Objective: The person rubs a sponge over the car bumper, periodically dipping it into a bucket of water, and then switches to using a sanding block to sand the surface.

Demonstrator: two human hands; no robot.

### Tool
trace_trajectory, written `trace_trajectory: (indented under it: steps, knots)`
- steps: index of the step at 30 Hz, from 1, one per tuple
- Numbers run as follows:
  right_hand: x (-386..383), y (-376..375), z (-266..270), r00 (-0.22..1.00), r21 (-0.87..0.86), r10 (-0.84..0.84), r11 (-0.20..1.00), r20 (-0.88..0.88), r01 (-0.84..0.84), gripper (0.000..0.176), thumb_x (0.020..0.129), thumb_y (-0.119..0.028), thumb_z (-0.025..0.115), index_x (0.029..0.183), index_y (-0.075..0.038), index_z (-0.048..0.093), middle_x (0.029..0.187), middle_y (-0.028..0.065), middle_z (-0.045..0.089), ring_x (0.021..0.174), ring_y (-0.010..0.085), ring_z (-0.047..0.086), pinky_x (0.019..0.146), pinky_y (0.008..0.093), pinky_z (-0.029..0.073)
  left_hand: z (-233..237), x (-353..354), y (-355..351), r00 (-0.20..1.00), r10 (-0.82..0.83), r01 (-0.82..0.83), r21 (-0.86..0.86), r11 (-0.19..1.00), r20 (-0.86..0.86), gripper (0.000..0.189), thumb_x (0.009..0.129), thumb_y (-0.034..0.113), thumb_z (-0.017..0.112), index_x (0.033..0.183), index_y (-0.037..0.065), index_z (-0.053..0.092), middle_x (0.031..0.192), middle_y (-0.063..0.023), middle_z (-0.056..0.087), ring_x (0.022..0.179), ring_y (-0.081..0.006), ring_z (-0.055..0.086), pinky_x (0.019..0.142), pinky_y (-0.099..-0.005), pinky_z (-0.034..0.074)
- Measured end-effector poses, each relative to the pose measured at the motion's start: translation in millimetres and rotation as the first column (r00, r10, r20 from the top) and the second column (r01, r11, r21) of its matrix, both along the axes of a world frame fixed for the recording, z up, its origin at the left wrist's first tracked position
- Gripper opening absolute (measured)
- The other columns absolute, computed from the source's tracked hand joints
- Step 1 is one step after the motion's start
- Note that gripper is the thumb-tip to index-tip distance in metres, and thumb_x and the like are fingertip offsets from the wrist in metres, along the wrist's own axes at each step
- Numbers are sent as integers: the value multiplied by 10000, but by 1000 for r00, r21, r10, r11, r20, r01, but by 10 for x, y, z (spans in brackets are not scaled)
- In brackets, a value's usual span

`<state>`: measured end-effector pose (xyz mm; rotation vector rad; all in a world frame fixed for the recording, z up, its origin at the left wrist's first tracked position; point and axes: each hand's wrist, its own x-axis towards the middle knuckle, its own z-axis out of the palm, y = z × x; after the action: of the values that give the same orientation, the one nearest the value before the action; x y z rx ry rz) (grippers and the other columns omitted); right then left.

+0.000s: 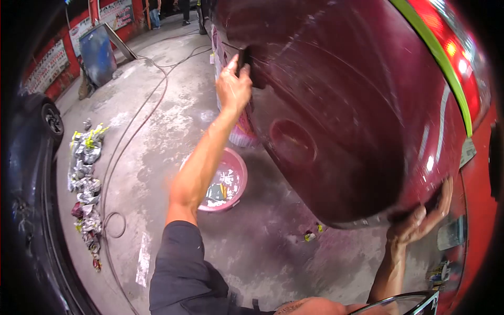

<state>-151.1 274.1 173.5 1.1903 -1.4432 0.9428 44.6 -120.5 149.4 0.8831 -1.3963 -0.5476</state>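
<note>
A large glossy maroon car panel fills the upper right of the head view, with green tape along its right side. At the panel's upper left edge, my left hand has its fingers round a dark, flat object that I cannot make out clearly. Lower right, my right hand is spread against the panel's bottom corner, with its fingers partly hidden behind the edge. Below my left forearm stands a pink basin with a grey-green cloth-like item and a yellow piece inside.
A dark car stands at the left. Crumpled foil and paper lie on the floor, beside a looping hose. A blue board leans at the back left. People's legs show at the top.
</note>
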Motion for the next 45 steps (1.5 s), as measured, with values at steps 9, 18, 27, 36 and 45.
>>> trace_trajectory:
  steps: [9,18,27,36,45]
  knots:
    - [81,-31,55,998,-64,25,998,-49,-28,597,893,-368,629,1358,-2,549,1418,212,507,1327,395,446,1121,544,268,-180,-224,2736,992,-58,100,-440,892,109,461,863,12,692,1312,-35,602,1023,-203,611,845,-287,613,763,-363,506]
    - [69,11,20,999,-99,5,995,-51,-10,574,901,-392,625,1348,-37,567,1409,172,515,1324,371,455,1117,551,287,-516,-100,3632,852,-371,498,-349,794,369,467,780,-16,722,1243,4,662,1080,-187,669,907,-307,653,772,-387,549]
    - [11,16,-44,998,-76,11,997,-65,-16,581,903,-438,585,1297,-12,605,1402,182,519,1343,369,441,1129,544,277,809,176,991,989,134,-93,-437,895,64,443,922,201,644,1354,110,604,1016,-176,660,933,-348,644,836,-429,500]
    - [37,-16,-8,999,-90,1,996,-50,-6,582,913,-450,577,1306,-21,596,1395,185,514,1330,375,447,1127,544,272,1449,-116,928,957,232,-138,-432,891,172,476,892,261,670,1360,196,620,1062,-192,691,960,-340,685,868,-401,518]
    - [-20,-5,-70,980,-197,201,960,1,-197,430,883,-67,516,1300,30,563,1330,209,546,1278,382,487,1115,533,318,338,-278,3178,961,182,98,-876,473,206,520,698,-22,722,1185,157,743,984,-96,635,807,-248,607,714,-337,553]
